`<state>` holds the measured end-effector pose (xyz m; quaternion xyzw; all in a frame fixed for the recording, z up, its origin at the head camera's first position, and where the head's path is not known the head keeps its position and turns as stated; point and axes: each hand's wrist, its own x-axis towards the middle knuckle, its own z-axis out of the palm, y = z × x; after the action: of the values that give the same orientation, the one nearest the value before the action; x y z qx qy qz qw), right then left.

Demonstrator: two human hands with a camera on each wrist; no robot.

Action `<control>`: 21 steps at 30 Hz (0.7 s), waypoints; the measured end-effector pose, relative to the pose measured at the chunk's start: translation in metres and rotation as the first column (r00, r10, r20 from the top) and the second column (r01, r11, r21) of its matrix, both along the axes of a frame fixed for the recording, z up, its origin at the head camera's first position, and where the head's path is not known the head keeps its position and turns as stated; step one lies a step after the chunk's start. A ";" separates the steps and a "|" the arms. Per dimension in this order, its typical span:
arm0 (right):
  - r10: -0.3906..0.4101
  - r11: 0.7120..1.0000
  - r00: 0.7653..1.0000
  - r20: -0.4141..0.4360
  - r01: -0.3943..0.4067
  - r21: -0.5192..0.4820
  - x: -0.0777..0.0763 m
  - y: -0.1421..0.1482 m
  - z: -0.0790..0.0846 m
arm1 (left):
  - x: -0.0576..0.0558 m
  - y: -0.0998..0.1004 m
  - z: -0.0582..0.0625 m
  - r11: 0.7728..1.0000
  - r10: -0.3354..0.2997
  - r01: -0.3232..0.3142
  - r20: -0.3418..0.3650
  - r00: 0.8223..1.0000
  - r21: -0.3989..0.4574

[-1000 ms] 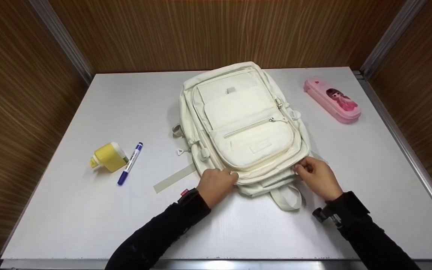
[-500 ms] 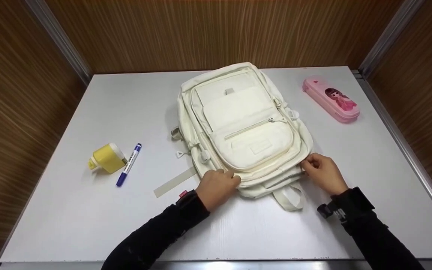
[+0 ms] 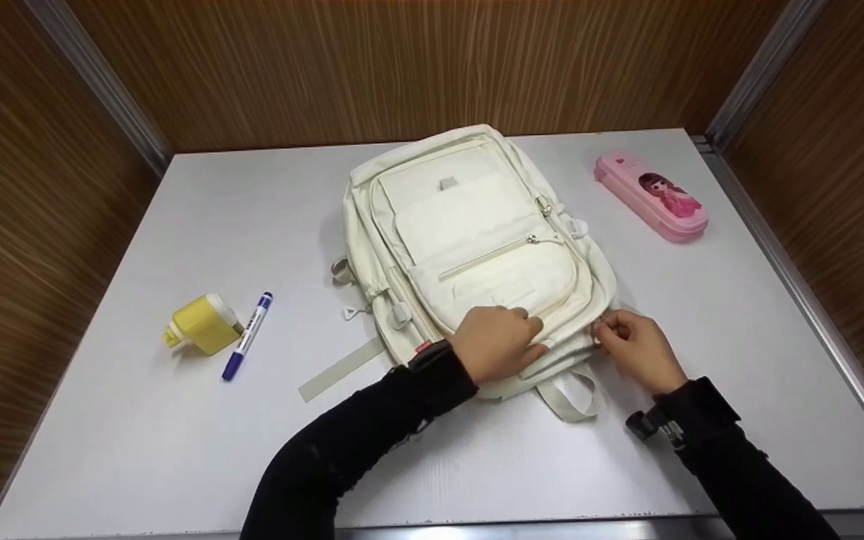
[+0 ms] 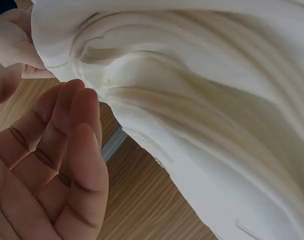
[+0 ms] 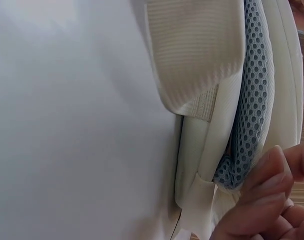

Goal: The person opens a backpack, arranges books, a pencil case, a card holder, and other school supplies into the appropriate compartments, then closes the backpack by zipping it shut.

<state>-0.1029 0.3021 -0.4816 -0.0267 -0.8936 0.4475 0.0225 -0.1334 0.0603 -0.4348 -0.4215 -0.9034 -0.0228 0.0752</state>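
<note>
Bag (image 3: 488, 217) at frame centre. Right hand (image 3: 638, 351) pinches it at lower right; left hand (image 3: 498, 343), loosely curved, apparently empty, overlaps it. Uneven pulling could bunch or shift it.

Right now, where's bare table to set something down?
Free: white table behind yellow object and marker, left of backpack; also between pink case and right hand. Crowded: backpack's near end, left hand there too.
</note>
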 end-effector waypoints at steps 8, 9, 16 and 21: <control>-0.006 0.999 1.000 0.003 0.006 -0.051 0.001 -0.008 0.004 | -0.015 0.055 0.002 0.997 0.037 -0.029 0.104 0.994 -0.077; -0.005 0.999 1.000 0.006 0.005 -0.053 0.002 -0.009 0.004 | -0.017 0.059 0.001 0.996 0.046 -0.037 0.122 0.991 -0.078; -0.009 0.999 1.000 -0.020 0.009 -0.040 0.001 -0.009 -0.003 | -0.026 0.075 0.001 0.995 0.054 -0.034 0.222 0.974 -0.092; -0.015 1.000 0.998 -0.054 0.015 -0.008 0.003 -0.011 -0.002 | -0.029 0.079 0.006 0.993 0.025 0.002 0.233 0.972 -0.115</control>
<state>-0.0999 0.2914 -0.4841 -0.0215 -0.8907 0.4514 0.0497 -0.1629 0.1394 -0.4288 -0.4140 -0.9083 -0.0203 -0.0561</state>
